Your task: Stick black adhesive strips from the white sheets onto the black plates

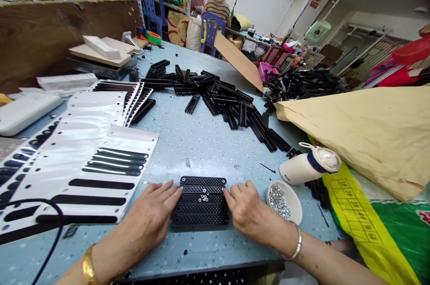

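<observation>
In front of me several black textured strips point(201, 209) lie side by side in a stack. Small silver metal nuts point(203, 197) rest loose on their middle, and the far strip has one at each end. My left hand point(151, 211) is at the left end of the strips, fingers stretched out, with the index fingertip touching the second strip. My right hand point(247, 209) is at the right end, fingers curled in, its fingertip against the same strip beside a tiny silver spot. Whatever it pinches is too small to name. A white bowl point(295, 195) of silver nuts stands right of that hand.
White adhesive sheets point(90, 114) with black strips lie left. Black plastic parts point(215, 92) are heaped across the blue table point(168, 141). A cream bottle point(302, 166) lies on its side at right, near brown paper point(363, 128). A person point(217, 7) sits far back.
</observation>
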Action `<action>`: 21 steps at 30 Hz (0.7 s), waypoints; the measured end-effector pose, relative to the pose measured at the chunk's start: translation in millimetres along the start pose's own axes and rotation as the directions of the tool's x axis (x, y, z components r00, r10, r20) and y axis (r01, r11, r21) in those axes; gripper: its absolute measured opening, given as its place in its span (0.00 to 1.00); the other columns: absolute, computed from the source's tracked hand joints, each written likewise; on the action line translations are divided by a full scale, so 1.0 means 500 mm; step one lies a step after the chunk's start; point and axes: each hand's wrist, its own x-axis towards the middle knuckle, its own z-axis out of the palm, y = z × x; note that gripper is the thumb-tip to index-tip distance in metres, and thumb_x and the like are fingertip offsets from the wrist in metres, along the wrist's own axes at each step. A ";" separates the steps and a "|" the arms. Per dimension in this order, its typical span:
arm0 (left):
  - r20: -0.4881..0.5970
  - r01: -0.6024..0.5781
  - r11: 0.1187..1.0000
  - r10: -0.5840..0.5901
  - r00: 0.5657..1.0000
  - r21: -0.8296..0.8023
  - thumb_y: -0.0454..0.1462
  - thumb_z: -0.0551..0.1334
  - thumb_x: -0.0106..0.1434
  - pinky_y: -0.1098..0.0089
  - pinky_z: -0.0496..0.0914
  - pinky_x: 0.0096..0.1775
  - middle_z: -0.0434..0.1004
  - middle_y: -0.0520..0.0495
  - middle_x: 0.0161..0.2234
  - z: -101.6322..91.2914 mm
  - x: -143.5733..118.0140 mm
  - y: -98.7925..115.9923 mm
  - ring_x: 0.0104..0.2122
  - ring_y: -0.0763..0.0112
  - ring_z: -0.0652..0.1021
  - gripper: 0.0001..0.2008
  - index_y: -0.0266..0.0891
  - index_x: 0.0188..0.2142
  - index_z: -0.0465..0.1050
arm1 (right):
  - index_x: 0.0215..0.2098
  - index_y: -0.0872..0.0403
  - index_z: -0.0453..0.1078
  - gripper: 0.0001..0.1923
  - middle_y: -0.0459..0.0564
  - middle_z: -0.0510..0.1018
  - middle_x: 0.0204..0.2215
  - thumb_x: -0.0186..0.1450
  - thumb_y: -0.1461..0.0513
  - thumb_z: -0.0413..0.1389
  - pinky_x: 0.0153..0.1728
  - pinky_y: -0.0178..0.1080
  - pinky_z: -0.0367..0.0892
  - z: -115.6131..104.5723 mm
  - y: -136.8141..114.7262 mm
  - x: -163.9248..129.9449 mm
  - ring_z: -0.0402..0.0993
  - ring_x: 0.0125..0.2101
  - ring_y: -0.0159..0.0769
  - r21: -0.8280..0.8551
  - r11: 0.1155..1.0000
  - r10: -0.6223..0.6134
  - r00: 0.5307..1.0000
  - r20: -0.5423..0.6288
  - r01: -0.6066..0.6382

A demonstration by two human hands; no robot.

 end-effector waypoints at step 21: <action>0.054 -0.041 0.999 0.040 0.998 0.019 0.22 0.54 0.53 0.42 0.61 0.56 0.71 0.36 0.58 0.012 0.080 0.052 0.62 0.41 0.63 0.27 0.33 0.53 0.70 | 0.33 0.55 0.73 0.14 0.48 0.76 0.25 0.71 0.67 0.47 0.27 0.36 0.59 0.054 -0.039 0.080 0.70 0.26 0.33 0.440 0.867 0.339 0.924 -0.180 -0.232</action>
